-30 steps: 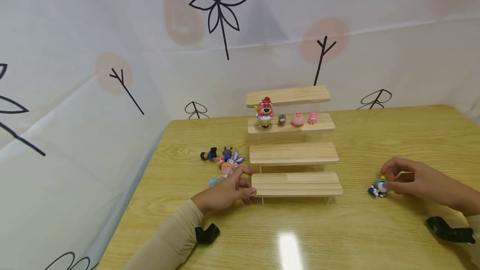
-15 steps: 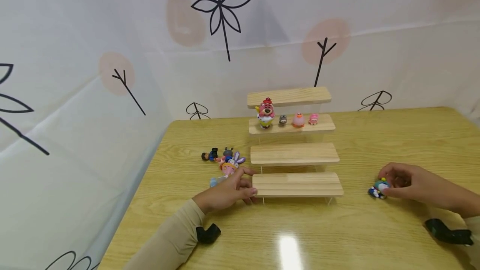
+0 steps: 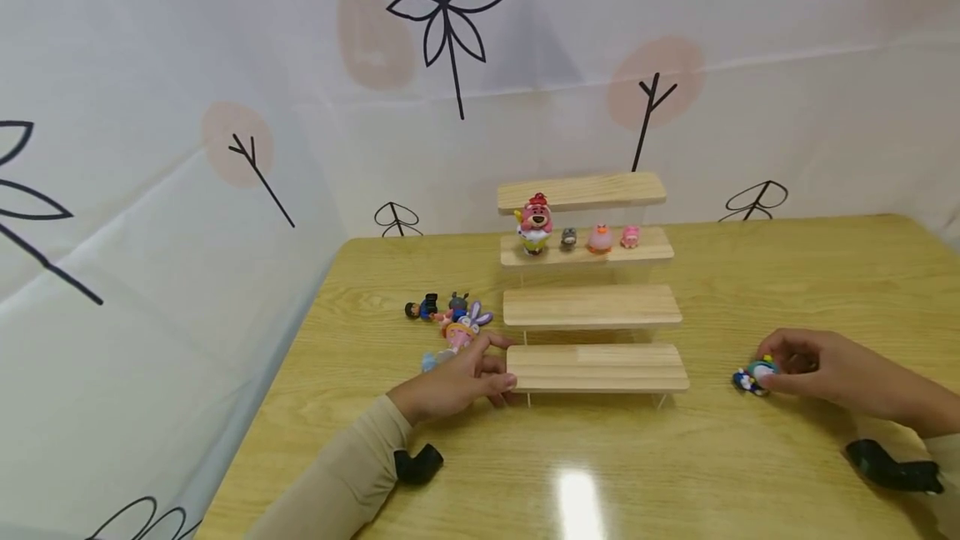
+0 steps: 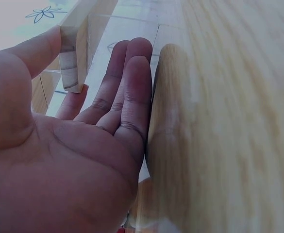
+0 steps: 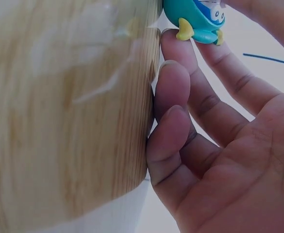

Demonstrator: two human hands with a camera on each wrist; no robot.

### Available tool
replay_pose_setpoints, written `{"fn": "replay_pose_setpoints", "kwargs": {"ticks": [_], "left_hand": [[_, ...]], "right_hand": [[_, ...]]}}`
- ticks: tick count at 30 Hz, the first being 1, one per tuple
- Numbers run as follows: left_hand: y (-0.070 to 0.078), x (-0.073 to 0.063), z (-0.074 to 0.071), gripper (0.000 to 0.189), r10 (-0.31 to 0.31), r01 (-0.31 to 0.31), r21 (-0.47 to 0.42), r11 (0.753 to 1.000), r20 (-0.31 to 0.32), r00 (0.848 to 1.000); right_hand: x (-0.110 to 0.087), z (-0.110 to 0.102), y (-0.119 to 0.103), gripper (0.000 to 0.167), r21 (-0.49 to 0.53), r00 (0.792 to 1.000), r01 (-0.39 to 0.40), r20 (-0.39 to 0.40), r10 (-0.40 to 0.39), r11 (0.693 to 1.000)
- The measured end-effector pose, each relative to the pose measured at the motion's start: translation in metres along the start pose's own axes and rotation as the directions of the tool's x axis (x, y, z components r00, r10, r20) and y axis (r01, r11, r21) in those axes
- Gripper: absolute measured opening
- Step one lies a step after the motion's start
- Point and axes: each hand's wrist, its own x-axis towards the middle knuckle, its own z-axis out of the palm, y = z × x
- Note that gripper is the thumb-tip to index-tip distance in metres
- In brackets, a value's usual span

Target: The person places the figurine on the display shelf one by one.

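Note:
In the head view, my left hand [image 3: 450,386] is at the left end of the lowest step of a tiered wooden display stand [image 3: 596,369]. The left wrist view has the thumb on one face of that board [image 4: 74,58] and a fingertip at its other side; the remaining fingers [image 4: 137,85] lie along the tabletop. To the right of the stand, my right hand [image 3: 821,369] pinches a small teal, white and blue figurine [image 3: 762,368] low over the table. Its yellow feet show in the right wrist view, where other fingers [image 5: 173,87] curl against the tabletop.
On the stand's third step are a pink bear figurine [image 3: 535,225], a grey one [image 3: 568,238], a round pink one [image 3: 600,238] and a small pink one [image 3: 630,237]. Several figurines [image 3: 457,332] lie left of the stand. A patterned cloth [image 3: 540,132] hangs behind the table.
My right hand's fingers have closed in around the figurine, which sits in nearly the same place. The left hand stays at the stand's lowest step. The head view has shifted slightly.

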Motion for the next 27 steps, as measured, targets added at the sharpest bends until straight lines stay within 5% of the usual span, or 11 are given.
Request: {"fn": "replay_pose_setpoints", "kwargs": {"ticks": [27], "left_hand": [[0.0015, 0.0003, 0.0005, 0.051, 0.009, -0.009, -0.026, 1.0, 0.006, 1.0]], "right_hand": [[0.0008, 0.0038, -0.0024, 0.017, 0.038, 0.998, 0.055, 0.0, -0.055, 0.998]]}}
